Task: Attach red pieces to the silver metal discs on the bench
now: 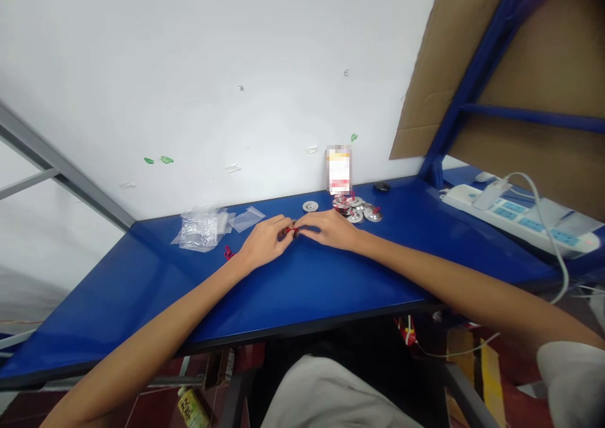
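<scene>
Both hands meet over the middle of the blue table, closed around one small metal disc with a red cord, much of it hidden by fingers. My left hand pinches it from the left side. From the right, the fingertips of my right hand are on it. Just behind the hands lies a single silver disc with a hole at its centre. A pile of similar domed silver discs, some with red cords, sits beyond my right hand. Red cords lie by my left wrist.
Clear plastic bags lie at the back left of the table. A blurred upright phone-like object leans on the wall. A round black object stands nearby. At right is a white power strip with a cable.
</scene>
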Tool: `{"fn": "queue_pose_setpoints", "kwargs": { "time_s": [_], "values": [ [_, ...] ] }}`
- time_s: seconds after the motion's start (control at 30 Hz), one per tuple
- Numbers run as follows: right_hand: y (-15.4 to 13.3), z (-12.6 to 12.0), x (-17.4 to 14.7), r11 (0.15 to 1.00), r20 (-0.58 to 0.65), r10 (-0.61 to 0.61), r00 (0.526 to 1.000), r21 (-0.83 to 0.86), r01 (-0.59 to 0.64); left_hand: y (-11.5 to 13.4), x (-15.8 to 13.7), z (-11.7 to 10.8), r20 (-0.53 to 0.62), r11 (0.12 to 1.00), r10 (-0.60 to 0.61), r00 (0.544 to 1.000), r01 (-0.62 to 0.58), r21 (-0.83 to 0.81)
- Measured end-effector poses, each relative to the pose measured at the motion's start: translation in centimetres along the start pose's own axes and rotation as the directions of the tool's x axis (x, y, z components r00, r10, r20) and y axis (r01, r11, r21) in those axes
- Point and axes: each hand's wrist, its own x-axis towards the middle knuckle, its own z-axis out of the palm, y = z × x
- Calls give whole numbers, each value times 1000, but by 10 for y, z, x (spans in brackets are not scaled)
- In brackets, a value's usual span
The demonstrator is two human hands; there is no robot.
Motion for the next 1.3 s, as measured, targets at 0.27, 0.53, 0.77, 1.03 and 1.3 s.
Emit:
{"fn": "queue_pose_setpoints", "kwargs": {
  "time_s": [0.27, 0.53, 0.77, 1.03, 1.3],
  "values": [
    [-2, 11, 4, 912, -85, 165, 983, 392, -119, -1, 2, -4, -2, 933, -157, 988, 148, -327],
    [-12, 15, 3, 924, -212, 102, 972, 381, -14, 4, -1, -8, 59, 772, -290, 955, 270, -576],
    [-17, 12, 6, 955, -317, 26, 948, 287, 70, 10, -2, -13, 58, 714, -293, 954, 258, -651],
    [-12, 11, 6, 957, -355, 4, 935, 271, 99, 14, -3, -9, 24, 722, -286, 958, 232, -651],
    [-13, 10, 7, 917, -307, 166, 937, 398, -32, 18, 0, -9, 72, 640, -267, 961, 233, -732]
  ]
}}
